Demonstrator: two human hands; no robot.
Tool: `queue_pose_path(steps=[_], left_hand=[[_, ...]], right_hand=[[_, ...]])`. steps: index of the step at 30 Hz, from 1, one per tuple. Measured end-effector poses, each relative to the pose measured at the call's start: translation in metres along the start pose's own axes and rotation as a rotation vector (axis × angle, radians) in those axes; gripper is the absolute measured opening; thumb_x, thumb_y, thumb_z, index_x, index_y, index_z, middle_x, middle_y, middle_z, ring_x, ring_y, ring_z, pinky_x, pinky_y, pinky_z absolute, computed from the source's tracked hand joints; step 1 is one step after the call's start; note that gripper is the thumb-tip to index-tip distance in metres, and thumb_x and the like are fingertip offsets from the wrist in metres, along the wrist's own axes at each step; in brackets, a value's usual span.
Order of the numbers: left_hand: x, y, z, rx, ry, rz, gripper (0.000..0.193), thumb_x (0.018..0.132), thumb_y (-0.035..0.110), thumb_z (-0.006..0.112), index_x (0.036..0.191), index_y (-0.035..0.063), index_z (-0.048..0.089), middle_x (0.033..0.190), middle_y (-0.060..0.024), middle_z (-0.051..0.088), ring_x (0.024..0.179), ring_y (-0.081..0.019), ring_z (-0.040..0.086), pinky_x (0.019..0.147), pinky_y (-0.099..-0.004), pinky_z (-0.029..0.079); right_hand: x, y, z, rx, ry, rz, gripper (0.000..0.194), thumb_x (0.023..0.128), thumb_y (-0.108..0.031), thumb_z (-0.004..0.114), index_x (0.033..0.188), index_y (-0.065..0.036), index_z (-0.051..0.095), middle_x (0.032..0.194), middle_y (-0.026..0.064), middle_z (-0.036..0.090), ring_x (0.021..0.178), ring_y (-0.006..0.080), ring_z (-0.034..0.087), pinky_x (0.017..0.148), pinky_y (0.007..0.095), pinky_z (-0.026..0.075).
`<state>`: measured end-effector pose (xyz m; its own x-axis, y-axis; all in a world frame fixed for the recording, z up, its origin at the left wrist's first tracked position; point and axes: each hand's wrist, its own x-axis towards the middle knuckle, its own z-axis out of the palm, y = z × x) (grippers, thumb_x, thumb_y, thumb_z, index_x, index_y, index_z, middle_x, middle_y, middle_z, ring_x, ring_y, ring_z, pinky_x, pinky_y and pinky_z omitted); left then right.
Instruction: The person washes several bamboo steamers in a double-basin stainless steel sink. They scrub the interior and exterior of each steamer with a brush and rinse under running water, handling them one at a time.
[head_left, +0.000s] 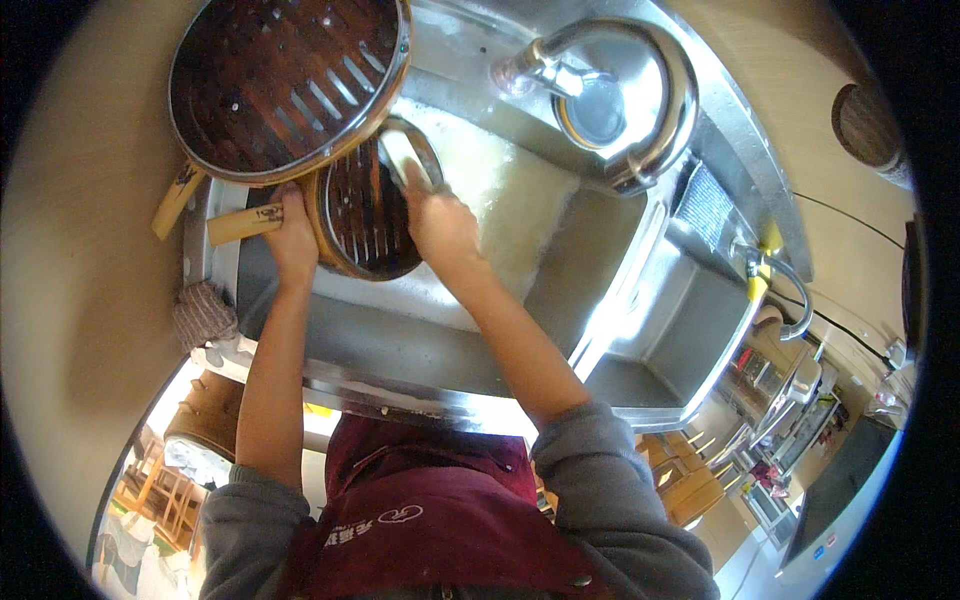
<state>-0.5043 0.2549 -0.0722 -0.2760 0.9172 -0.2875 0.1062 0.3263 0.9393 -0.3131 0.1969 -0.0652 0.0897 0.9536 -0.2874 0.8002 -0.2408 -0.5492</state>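
Observation:
My left hand (295, 232) grips the wooden handle (246, 223) of a round slatted steamer basket (364, 206), tilted over the steel sink's water. Against its slats my right hand (442, 221) holds a pale brush-like tool (405, 156), blurred, so its exact kind is unclear. A larger round slatted lid or basket (270, 82) with a metal rim rests at the upper left, its own wooden handle (177, 201) sticking out. Cloudy water (510, 187) lies in the sink basin under my hands.
A curved metal faucet (540, 66) stands beside a shiny round metal vessel (637, 90) at the upper right. A smaller sink basin (667, 322) lies to the right, with a blue-grey cloth (703, 206) above it. A brown knitted cloth (204, 315) sits at the left rim.

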Motion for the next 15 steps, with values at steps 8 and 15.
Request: queue_pose_path(steps=[8,15], left_hand=[[0.005,-0.004,-0.004,0.076,-0.036,-0.002,0.034,0.093,0.024,0.047,0.102,-0.0068,0.056,0.096,-0.0088,0.058,0.089,-0.0179,0.052,0.082,-0.0304,0.041],[0.002,-0.001,-0.005,0.09,-0.044,-0.04,0.038,0.093,0.026,0.047,0.107,-0.0079,0.056,0.103,-0.0099,0.058,0.095,-0.0191,0.052,0.087,-0.0314,0.04]], right_hand=[[-0.043,0.085,-0.005,0.638,0.594,0.682,0.038,0.093,-0.032,0.051,0.116,-0.003,0.06,0.104,0.0107,0.066,0.088,0.0178,0.063,0.071,0.0304,0.049],[-0.067,0.031,0.032,0.679,-0.077,-0.075,0.038,0.089,-0.03,0.057,0.118,-0.006,0.059,0.092,0.015,0.064,0.089,0.0298,0.063,0.073,0.0379,0.053]])
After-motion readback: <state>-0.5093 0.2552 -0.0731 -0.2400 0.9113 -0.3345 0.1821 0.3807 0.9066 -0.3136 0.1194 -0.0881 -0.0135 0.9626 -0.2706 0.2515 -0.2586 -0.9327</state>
